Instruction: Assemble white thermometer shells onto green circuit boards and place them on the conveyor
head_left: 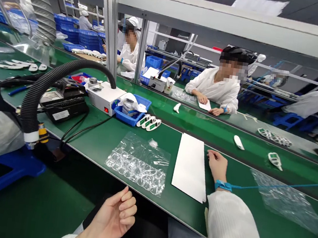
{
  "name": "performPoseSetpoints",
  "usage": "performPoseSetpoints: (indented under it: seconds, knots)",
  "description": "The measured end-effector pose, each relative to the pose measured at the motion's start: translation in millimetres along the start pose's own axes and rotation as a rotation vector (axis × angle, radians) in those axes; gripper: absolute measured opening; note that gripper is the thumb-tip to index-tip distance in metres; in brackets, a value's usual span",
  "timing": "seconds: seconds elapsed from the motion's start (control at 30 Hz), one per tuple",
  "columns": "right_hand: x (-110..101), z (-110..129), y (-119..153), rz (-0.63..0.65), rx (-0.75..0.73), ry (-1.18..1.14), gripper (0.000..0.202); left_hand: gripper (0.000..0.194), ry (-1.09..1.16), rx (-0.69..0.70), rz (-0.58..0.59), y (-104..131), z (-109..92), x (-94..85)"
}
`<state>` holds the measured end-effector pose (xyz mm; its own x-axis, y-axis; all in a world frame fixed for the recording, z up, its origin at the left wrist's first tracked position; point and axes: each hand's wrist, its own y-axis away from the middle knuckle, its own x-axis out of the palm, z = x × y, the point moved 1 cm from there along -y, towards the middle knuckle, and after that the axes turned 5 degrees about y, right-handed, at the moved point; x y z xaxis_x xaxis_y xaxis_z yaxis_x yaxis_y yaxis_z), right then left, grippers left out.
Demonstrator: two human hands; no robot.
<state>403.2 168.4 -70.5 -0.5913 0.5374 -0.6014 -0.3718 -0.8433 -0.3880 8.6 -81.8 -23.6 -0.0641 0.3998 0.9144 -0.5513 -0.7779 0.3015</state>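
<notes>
My left hand (115,217) hangs in front of the table's near edge, palm turned up. Its fingers are curled in and I see nothing in them. My right hand (217,164) rests on the green tabletop, just beside the right edge of a white rectangular sheet (190,166). Its fingers are bent together, with nothing visible in them, and a blue wrist strap (223,185) circles the wrist. The sheet's lower corner shows another layer beneath. Left of it lies a clear plastic bag (137,167) with rows of rounded clear pieces, and a small whitish scrap (153,143) sits at its top edge.
A green conveyor belt (216,129) carries white curved parts (239,142). At left stand a white box (103,97) with a black hose (56,69), a blue tray (132,111) and several white-edged green parts (149,122). Clear film (286,200) lies right. Co-workers (217,82) sit opposite.
</notes>
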Motion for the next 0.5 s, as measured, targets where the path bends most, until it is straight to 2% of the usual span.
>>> performPoseSetpoints:
  seconds: [0.1, 0.2, 0.3, 0.4, 0.5]
  knots:
    - [0, -1, 0, -0.005, -0.008, -0.003, 0.034, 0.032, -0.103, 0.087, -0.07, 1, -7, -5.6]
    - [1, -2, 0, -0.004, -0.005, 0.0, 0.029, 0.031, -0.324, 0.175, -0.164, 7, -15, -16.1]
    - [1, -4, 0, 0.002, 0.011, 0.013, 0.026, 0.03, -0.763, 0.214, -0.25, 21, -21, -37.5]
    - [2, -6, -2, 0.005, 0.023, 0.032, 0.026, 0.023, -1.301, 0.106, -0.314, 49, -23, -68.8]
    - [1, -6, -2, 0.012, 0.008, 0.055, 0.024, 0.005, -1.661, 0.009, -0.341, 89, -26, -93.0]
